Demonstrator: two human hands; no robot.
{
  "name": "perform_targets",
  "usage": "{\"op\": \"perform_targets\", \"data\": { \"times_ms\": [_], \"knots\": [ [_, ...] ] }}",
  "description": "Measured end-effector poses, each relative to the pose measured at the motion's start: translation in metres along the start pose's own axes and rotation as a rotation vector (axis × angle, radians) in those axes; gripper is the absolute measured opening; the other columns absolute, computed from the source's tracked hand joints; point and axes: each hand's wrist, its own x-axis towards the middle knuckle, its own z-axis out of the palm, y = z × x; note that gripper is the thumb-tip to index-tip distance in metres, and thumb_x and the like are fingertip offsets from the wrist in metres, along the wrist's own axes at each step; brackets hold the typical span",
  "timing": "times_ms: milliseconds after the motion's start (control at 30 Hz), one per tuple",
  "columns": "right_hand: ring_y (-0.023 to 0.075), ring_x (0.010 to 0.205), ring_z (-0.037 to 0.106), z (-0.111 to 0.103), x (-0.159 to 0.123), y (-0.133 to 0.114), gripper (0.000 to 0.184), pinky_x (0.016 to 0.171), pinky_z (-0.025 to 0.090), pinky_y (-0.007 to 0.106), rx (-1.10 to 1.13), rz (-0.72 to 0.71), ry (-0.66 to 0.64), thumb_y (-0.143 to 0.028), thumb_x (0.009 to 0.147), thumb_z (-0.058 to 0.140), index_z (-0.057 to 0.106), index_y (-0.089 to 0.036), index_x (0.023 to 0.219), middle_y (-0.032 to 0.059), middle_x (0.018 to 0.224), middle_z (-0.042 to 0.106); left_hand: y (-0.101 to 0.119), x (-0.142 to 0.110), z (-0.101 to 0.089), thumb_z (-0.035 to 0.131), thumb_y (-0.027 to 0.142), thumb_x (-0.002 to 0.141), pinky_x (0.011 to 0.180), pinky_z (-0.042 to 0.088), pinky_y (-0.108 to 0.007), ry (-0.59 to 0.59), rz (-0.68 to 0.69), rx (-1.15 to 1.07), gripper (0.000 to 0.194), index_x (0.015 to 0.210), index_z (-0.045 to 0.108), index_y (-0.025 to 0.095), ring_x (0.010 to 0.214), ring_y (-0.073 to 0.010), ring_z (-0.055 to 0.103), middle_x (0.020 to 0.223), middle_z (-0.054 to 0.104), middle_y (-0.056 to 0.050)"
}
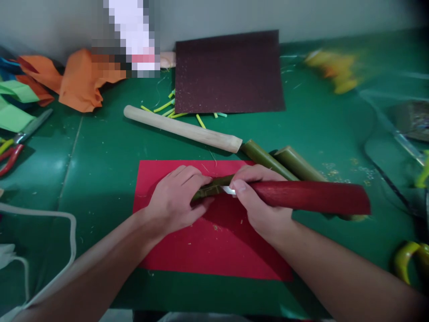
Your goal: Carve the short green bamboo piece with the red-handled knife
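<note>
Over a red sheet, my left hand is closed round a green bamboo piece; part of the piece is hidden by the fingers. My right hand grips a knife with a long, wide red handle that sticks out to the right. Its short bright blade touches the bamboo near the piece's right end, between both hands. Small pale shavings lie on the sheet below them. Just beyond the hands rests a pale peeled stick, with a green bamboo tube and another bamboo tube beside it.
A dark brown sheet lies at the back over several yellow-green strips. Orange fabric and red-handled scissors are on the left. On the right are a blurred yellow object, a dark cable and a yellow-handled tool.
</note>
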Motion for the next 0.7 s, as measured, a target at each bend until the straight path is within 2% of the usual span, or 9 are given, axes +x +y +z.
{"op": "perform_targets", "data": {
  "times_ms": [400,600,700],
  "knots": [
    [0.0129,0.056,0.061,0.004,0.008,-0.001,0.020,0.056,0.053,0.029,-0.064,-0.042,0.024,-0.015,0.085,0.069,0.064,-0.028,0.070,-0.0035,0.065,0.065,-0.003,0.002,0.002,0.066,0.026,0.091,0.079,0.057,-0.036,-0.036,-0.059,-0.016,0.021,0.109,0.070,0.016,0.096,-0.0235,0.070,0.103,0.075,-0.008],
    [0.0137,0.057,0.061,0.006,0.009,0.004,0.020,0.058,0.055,0.031,-0.083,-0.083,0.017,-0.016,0.083,0.071,0.063,-0.028,0.069,-0.0030,0.065,0.064,-0.002,0.004,0.002,0.067,0.028,0.089,0.070,0.051,-0.034,-0.048,-0.107,-0.043,0.018,0.103,0.070,0.017,0.090,-0.0230,0.067,0.099,0.073,-0.006],
    [0.0133,0.054,0.059,0.007,0.010,0.009,0.020,0.055,0.053,0.032,-0.061,-0.096,0.028,-0.017,0.084,0.071,0.064,-0.028,0.068,-0.0033,0.063,0.064,-0.004,0.006,0.004,0.067,0.026,0.087,0.068,0.047,-0.033,-0.022,-0.076,-0.039,0.015,0.099,0.068,0.016,0.087,-0.0213,0.064,0.094,0.071,-0.005]
  ]
}}
